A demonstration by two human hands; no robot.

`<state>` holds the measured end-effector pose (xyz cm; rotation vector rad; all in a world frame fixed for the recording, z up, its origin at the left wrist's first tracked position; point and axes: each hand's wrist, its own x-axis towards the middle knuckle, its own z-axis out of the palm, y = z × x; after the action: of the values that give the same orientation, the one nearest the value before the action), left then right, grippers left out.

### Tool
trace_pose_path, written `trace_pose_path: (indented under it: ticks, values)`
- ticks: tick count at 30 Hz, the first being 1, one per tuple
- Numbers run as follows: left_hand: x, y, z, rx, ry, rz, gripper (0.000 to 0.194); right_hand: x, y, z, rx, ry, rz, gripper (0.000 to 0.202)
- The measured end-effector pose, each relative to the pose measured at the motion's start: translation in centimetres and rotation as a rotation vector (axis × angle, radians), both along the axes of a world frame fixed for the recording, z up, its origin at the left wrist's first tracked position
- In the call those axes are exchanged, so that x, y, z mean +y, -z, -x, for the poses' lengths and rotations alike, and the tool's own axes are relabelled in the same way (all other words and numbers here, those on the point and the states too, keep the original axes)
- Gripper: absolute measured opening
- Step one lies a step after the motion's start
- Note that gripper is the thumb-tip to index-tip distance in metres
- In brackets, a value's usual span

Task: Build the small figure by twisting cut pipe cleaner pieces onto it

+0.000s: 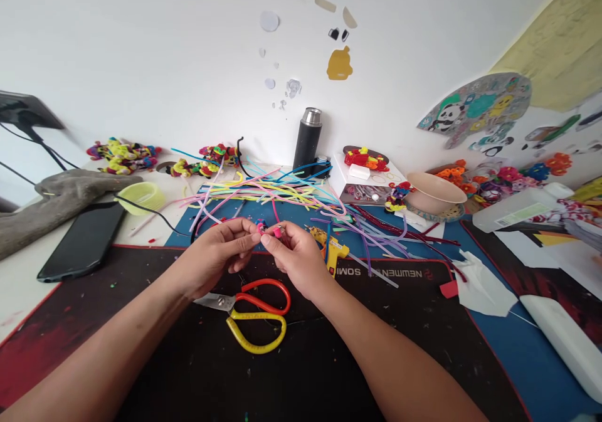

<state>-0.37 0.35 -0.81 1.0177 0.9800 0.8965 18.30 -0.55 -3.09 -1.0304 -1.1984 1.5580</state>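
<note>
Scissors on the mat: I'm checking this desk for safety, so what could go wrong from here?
The scissors lie with their blades toward the left forearm, so lowering that arm might nick it. The small pink work is pinched in the fingertips of the left hand and right hand and could slip. The yellow glue gun near the right hand might get bumped.

On the bench, the scissors lie on the mat, with the glue gun behind them to the right. The phone lies left, the small basket just behind it. Craft stems spread behind the mat; behind them stands the flask. Rightward follow the box, the bowl and the tilted bottle.
</note>
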Motion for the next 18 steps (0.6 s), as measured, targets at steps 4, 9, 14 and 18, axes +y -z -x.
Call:
trace_pose_path:
  ticks: [4, 9, 14, 18]
  values:
    - [0.1, 0.1, 0.4, -0.001, 0.034, 0.005, 0.051, 0.1, -0.4, -0.2, -0.011, 0.014, -0.051, 0.041]
    - [0.3, -0.6, 1.0, 0.036, -0.021, -0.068, 0.058, 0.1, -0.5, -0.5, -0.102, -0.028, -0.067, 0.034]
    - [0.5, -0.8, 1.2, 0.116, 0.006, -0.095, 0.058, -0.1, -0.7, -0.5, -0.171, -0.058, -0.088, 0.032]
    - [0.6, -0.5, 1.4, 0.174, 0.033, -0.111, 0.056, -0.2, -0.8, -0.4, -0.172, -0.072, -0.092, 0.031]
